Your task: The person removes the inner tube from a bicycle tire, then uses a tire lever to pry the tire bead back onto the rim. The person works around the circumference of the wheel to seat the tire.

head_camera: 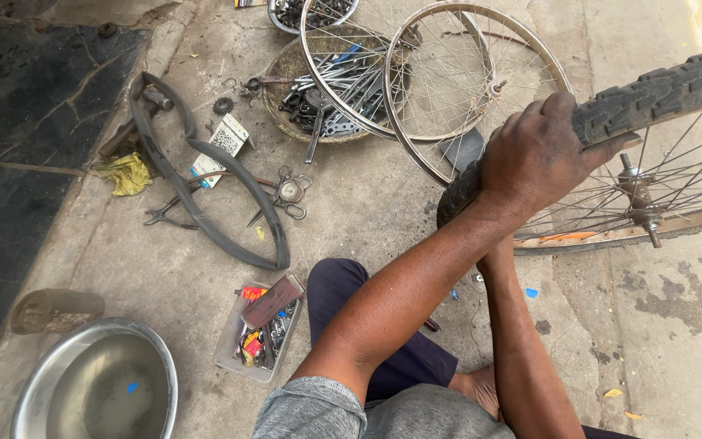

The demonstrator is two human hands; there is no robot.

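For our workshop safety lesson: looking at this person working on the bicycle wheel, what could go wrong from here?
1. The left hand grips the tyre right by the spokes; fingers could get pinched if the wheel turns.
2. Pliers, scissors and an inner tube lie loose on the ground, a likely trip hazard.
3. The two bare rims leaning over the tool basket could slide.

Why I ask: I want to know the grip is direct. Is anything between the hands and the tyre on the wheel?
Nothing visible. The left hand lies straight on the tyre of the wheel, palm over the tread. The right hand is hidden behind the left arm and the tyre, so its contact cannot be told.
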